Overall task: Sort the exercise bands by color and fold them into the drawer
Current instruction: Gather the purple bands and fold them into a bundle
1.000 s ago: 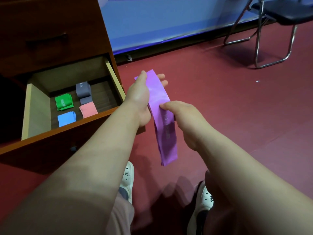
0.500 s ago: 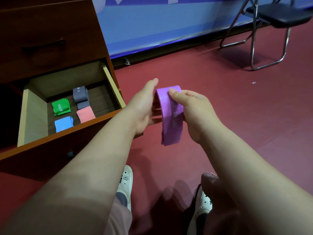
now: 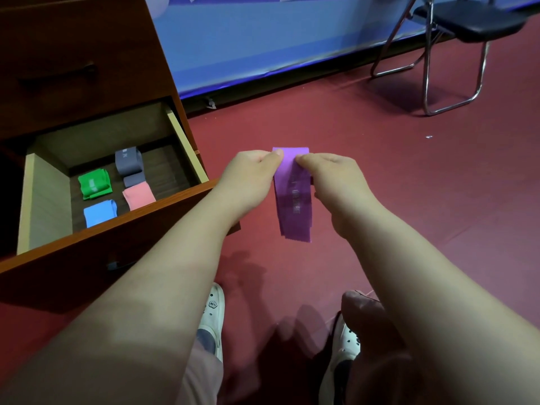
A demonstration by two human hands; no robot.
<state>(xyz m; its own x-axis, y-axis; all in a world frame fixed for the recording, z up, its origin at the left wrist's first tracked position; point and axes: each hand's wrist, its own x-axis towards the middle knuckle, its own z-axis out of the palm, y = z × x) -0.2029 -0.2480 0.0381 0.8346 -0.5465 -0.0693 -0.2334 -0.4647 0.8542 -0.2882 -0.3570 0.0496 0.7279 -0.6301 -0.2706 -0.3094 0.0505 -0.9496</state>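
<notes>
Both hands have moved to the top of the purple band (image 3: 293,197). A moment ago it was looped over the left fingers, and now it hangs flat, folded in two. The left hand (image 3: 251,173) pinches the left edge of the fold. The right hand (image 3: 333,176) pinches the right edge. The band hangs down between the two hands, over the red floor (image 3: 409,185).

To the left of the left hand is the open drawer (image 3: 187,150). Four folded bands lie inside it: a green band (image 3: 95,184), a grey band (image 3: 128,163), a pink band (image 3: 138,195) and a blue band (image 3: 99,213). A chair (image 3: 467,19) stands far beyond the right hand.
</notes>
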